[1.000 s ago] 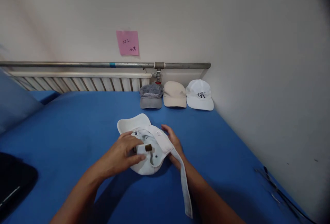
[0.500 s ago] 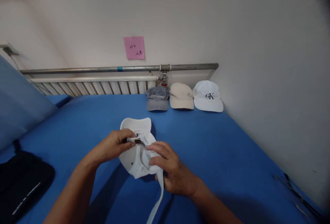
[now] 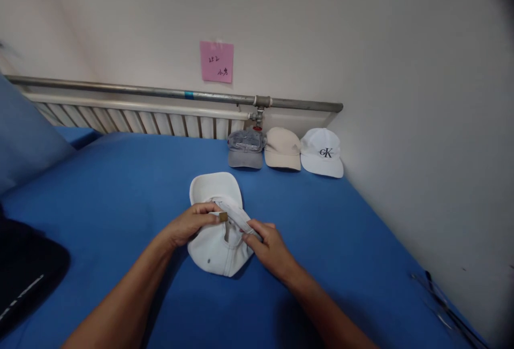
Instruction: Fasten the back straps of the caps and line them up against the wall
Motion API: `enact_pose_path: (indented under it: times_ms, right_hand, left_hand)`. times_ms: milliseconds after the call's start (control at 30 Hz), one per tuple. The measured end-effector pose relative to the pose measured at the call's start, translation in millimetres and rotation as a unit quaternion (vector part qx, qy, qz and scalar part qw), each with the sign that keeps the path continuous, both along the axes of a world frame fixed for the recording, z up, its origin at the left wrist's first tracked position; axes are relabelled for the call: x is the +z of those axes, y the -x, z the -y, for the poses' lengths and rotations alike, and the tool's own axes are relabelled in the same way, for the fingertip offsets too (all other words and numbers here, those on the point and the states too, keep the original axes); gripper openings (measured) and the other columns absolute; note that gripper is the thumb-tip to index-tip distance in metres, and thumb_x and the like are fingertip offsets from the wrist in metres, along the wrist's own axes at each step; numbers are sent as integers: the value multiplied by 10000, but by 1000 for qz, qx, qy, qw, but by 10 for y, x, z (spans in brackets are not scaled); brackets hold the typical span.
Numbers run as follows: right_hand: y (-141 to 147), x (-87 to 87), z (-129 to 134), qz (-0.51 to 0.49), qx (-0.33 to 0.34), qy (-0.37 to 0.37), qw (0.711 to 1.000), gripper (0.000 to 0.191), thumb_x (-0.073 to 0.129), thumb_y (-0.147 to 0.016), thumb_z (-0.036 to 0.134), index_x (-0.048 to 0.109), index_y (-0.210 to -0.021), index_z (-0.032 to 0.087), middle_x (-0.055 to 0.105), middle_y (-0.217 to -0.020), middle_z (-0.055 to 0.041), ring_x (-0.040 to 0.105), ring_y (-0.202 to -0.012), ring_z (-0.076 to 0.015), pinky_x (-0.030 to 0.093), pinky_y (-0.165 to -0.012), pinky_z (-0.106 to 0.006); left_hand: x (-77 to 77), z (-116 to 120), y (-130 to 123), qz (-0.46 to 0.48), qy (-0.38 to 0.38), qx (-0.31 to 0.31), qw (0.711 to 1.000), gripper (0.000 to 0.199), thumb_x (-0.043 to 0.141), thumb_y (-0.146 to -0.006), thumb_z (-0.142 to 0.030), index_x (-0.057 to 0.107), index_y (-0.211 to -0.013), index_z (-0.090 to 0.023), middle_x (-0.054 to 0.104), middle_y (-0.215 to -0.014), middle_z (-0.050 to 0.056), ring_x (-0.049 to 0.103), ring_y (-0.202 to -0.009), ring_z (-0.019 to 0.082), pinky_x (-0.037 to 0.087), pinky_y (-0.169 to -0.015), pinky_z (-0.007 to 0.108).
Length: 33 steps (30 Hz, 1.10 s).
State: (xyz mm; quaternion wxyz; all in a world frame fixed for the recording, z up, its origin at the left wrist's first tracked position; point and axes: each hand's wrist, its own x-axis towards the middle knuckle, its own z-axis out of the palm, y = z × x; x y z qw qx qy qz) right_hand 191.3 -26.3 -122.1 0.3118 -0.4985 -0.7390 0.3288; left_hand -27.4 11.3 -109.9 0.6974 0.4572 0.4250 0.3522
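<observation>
A white cap (image 3: 216, 188) lies on the blue surface with its brim pointing away from me and its back opening towards me. My left hand (image 3: 195, 223) pinches the left side of the cap's back edge, beside a small brass-coloured buckle (image 3: 223, 217). On the right, my right hand (image 3: 267, 242) grips the cap's strap and band edge between thumb and fingers. The dark gap of the back opening shows between both hands. The fingertips under the fabric are hidden.
A grey cap (image 3: 245, 149), a beige cap (image 3: 282, 149) and a white cap with black letters (image 3: 322, 153) stand in a row by the wall. A black bag (image 3: 30, 268) lies left. Glasses (image 3: 445, 306) rest at the right edge.
The cap has turned over so its outer crown shows. The long strap end no longer hangs down towards me. My right hand has moved up slightly, and the view has shifted.
</observation>
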Motion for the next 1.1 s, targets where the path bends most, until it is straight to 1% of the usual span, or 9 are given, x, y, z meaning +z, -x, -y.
enact_pose_path:
  times_ms: [67, 133, 267, 333, 400, 533, 733, 867, 1100]
  right_hand:
    - [-2, 28, 10, 26, -20, -33, 999, 134, 524, -797, 201, 653, -758, 204, 638, -693, 3, 567, -726, -172, 395, -835, -347]
    - [15, 99, 24, 5, -25, -35, 999, 160, 538, -768, 179, 665, -861, 205, 674, -791, -13, 584, -795, -183, 413, -827, -337]
    - [169, 333, -28, -112, -9, 109, 988, 427, 568, -817, 317, 567, -1223, 186, 680, -834, -28, 621, -752, -178, 468, -686, -296]
    - [284, 434, -121, -137, -33, 163, 977, 443, 577, -816, 350, 566, -1214, 155, 635, -703, 0, 609, -646, -157, 467, -614, -278]
    - [385, 480, -232, -141, -80, 159, 974, 388, 600, -780, 307, 603, -1137, 154, 583, -619, 34, 559, -548, -126, 434, -528, -247]
    - [455, 403, -359, -238, -133, 175, 946, 321, 626, -736, 298, 626, -1033, 179, 602, -651, 38, 475, -449, -81, 369, -403, -206]
    - [298, 271, -349, -386, -103, 295, 868, 378, 752, -657, 321, 632, -990, 190, 658, -740, 20, 356, -376, -17, 199, -313, -152]
    - [240, 247, -347, -410, -68, 321, 851, 297, 795, -628, 321, 627, -827, 179, 622, -634, 42, 302, -350, -1, 192, -313, -148]
    - [259, 188, -307, -433, -25, 366, 823, 254, 801, -634, 314, 636, -775, 181, 462, -486, 108, 239, -313, 5, 153, -306, -152]
  left_hand:
    - [-10, -25, -65, 6, 5, -20, 1000, 111, 731, -638, -214, 720, -733, -158, 686, -713, 35, 601, -625, 142, 461, -614, 233]
    - [-23, -44, -124, 13, 6, -49, 999, 93, 721, -665, -205, 729, -742, -153, 683, -693, 29, 589, -608, 136, 449, -600, 229]
    - [-76, -59, -170, 46, -3, -104, 993, 89, 728, -665, -180, 730, -746, -142, 694, -720, 25, 618, -692, 160, 463, -697, 257]
    - [-117, -63, -152, 68, -6, -112, 991, 109, 739, -648, -174, 726, -751, -143, 706, -762, 26, 631, -777, 178, 460, -780, 278]
    - [-161, -69, -116, 90, 4, -101, 991, 133, 755, -631, -173, 723, -757, -144, 705, -774, 18, 624, -775, 161, 451, -781, 265]
    - [-223, -94, -16, 138, 46, -71, 987, 197, 792, -584, -235, 697, -735, -151, 681, -689, 2, 594, -622, 133, 447, -641, 252]
    - [-235, -132, 67, 185, 85, -53, 978, 273, 858, -562, -288, 706, -729, -134, 687, -700, 24, 622, -639, 135, 468, -645, 244]
    - [-230, -131, 63, 208, 108, -52, 971, 219, 856, -618, -269, 724, -729, -134, 692, -698, 26, 624, -624, 120, 477, -644, 233]
    - [-221, -129, 68, 196, 119, -34, 973, 262, 881, -581, -285, 741, -755, -147, 687, -656, 21, 611, -568, 109, 458, -568, 198]
